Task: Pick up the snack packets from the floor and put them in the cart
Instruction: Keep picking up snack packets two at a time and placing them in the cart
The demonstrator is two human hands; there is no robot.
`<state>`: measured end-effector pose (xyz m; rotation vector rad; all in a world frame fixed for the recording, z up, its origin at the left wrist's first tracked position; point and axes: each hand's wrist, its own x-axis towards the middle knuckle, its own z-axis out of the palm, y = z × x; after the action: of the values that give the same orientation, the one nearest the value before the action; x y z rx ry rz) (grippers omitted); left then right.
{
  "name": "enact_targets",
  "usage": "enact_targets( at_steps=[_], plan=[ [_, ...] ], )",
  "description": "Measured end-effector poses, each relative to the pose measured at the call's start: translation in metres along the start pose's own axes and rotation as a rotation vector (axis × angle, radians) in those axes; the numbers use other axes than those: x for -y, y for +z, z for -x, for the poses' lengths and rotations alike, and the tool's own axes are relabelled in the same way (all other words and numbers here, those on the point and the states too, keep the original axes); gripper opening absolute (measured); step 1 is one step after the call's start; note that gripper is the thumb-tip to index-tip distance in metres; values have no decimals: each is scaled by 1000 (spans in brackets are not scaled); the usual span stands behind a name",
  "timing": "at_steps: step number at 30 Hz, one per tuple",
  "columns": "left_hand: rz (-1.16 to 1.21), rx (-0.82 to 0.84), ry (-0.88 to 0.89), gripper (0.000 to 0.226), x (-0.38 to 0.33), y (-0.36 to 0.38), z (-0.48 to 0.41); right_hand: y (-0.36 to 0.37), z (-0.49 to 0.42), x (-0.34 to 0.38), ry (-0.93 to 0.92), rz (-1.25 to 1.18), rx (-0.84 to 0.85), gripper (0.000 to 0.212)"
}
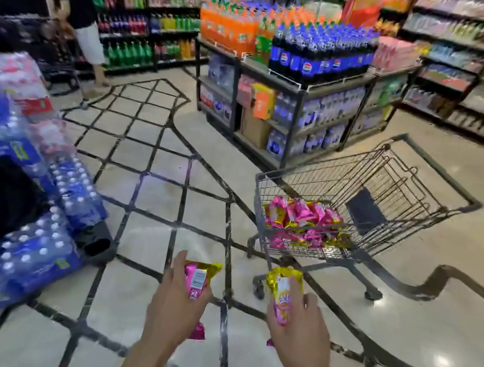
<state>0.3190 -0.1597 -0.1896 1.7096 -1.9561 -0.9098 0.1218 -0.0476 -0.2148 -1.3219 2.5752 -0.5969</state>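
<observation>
Pink-wrapped, the left packet (199,280) is gripped by the left hand (176,302), the right packet (283,298) by the right hand (302,327); the cart (296,188) stands ahead-right, nearer the right fingers (296,293).

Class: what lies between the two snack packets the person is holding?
In the head view, only tiled floor with black lines and a cart wheel lie between the left-hand packet and the right-hand packet.

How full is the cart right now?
Partly full: a pile of pink-and-gold packets lies at one end of the cart; the rest of it shows none.
</observation>
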Motion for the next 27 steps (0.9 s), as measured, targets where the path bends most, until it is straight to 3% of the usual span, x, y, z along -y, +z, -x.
enact_targets(
  at_steps=[18,27],
  plan=[
    [-60,313,201,82,-157,155,-275,-29,-265,-79,317,72,-82,68],
    [-92,336,103,79,-196,257,-371,-24,-425,-154,254,53,26,67]
  ],
)
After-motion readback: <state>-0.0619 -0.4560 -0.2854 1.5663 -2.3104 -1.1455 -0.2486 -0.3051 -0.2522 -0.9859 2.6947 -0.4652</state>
